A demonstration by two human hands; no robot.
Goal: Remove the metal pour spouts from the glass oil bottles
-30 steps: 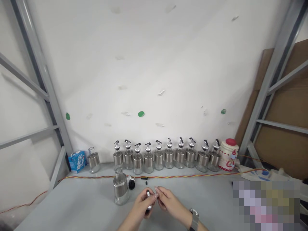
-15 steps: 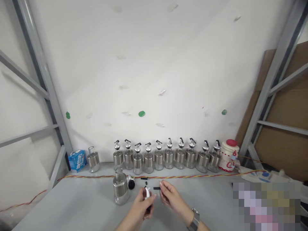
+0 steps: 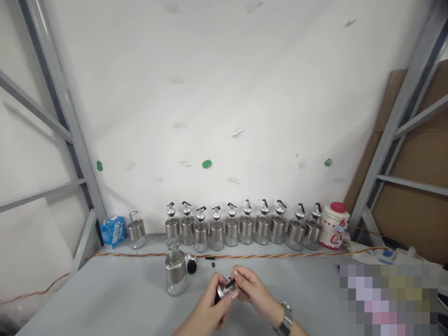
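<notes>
My left hand (image 3: pixel 216 303) is closed around a silver and black pourer spout (image 3: pixel 222 293), tilted to the right. My right hand (image 3: pixel 249 288), wearing a wristwatch, pinches a small black flap lever (image 3: pixel 230 283) against the top of the spout; whether it is seated there I cannot tell. Left of my hands stands an uncapped glass bottle with a steel band (image 3: pixel 175 269). A second pourer spout (image 3: pixel 191 265) lies beside that bottle. Behind my hands, another black lever (image 3: pixel 210 258) and a tiny black piece (image 3: pixel 213 264) rest on the grey table (image 3: pixel 133 298).
Several glass bottles with pourers (image 3: pixel 231 229) line the wall. At the back left are an open bottle (image 3: pixel 136 231) and a blue carton (image 3: pixel 113 232). A red-lidded white jar (image 3: pixel 334 226) stands at the right. A twisted red-yellow wire (image 3: pixel 150 255) crosses the table.
My hands have come together. The spout in my left hand has tilted and moved right, and the black lever in my right hand now meets its top.
</notes>
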